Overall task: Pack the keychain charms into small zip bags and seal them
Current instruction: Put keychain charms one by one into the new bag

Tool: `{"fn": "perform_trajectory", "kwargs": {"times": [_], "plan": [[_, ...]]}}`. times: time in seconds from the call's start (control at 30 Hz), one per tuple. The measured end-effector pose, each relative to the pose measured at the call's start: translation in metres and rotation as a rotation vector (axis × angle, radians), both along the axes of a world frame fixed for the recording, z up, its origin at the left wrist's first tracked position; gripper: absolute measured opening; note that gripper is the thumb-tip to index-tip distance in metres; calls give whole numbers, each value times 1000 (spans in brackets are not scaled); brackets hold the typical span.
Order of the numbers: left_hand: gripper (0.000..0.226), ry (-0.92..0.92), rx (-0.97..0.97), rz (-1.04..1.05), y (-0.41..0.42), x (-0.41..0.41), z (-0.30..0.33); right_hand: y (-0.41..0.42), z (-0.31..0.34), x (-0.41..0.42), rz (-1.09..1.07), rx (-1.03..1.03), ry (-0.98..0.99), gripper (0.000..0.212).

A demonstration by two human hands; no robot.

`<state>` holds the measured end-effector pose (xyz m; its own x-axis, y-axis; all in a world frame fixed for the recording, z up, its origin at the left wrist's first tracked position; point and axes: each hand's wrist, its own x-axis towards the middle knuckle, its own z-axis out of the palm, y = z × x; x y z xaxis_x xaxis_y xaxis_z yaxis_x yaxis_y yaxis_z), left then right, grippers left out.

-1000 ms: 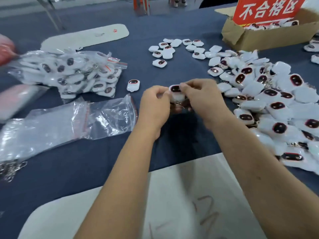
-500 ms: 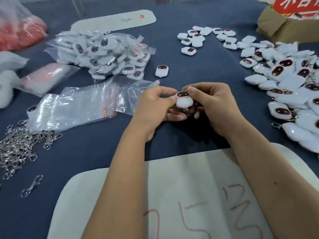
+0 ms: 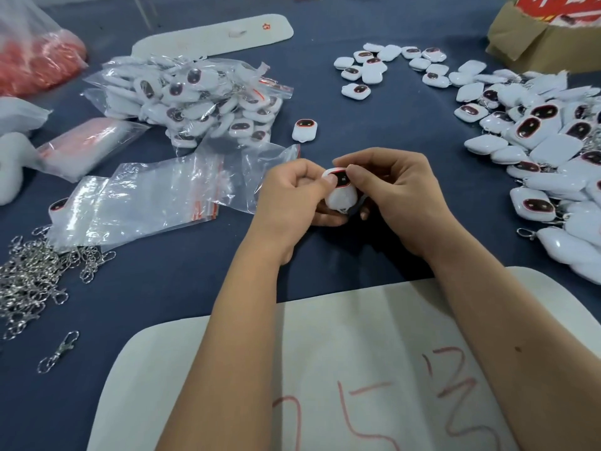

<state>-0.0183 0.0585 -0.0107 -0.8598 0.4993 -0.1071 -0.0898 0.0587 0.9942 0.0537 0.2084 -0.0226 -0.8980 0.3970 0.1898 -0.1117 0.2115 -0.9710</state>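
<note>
Fingers (image 3: 354, 174) of our right hand (image 3: 400, 196) and left hand (image 3: 292, 193) pinch one white rounded plastic keychain charm with a dark face (image 3: 340, 187) just above the dark blue tabletop (image 3: 390, 131). Best to keep it pinched in one hand, freeing the other for the clear red-striped zip bags (image 3: 156, 196) left. Farther right: loose white charms (image 3: 536, 148).

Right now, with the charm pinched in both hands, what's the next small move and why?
Probably free the left hand and reach for the empty zip bags just to its left. The charm is held unbagged between both hands, so the right hand could likely keep it alone.
</note>
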Motion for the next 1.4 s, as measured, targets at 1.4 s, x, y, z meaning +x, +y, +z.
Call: {"fn": "perform_trajectory", "kwargs": {"times": [1.4], "plan": [[13, 273, -130, 2, 2, -2, -12, -4, 2, -2, -79, 106, -72, 10]]}}
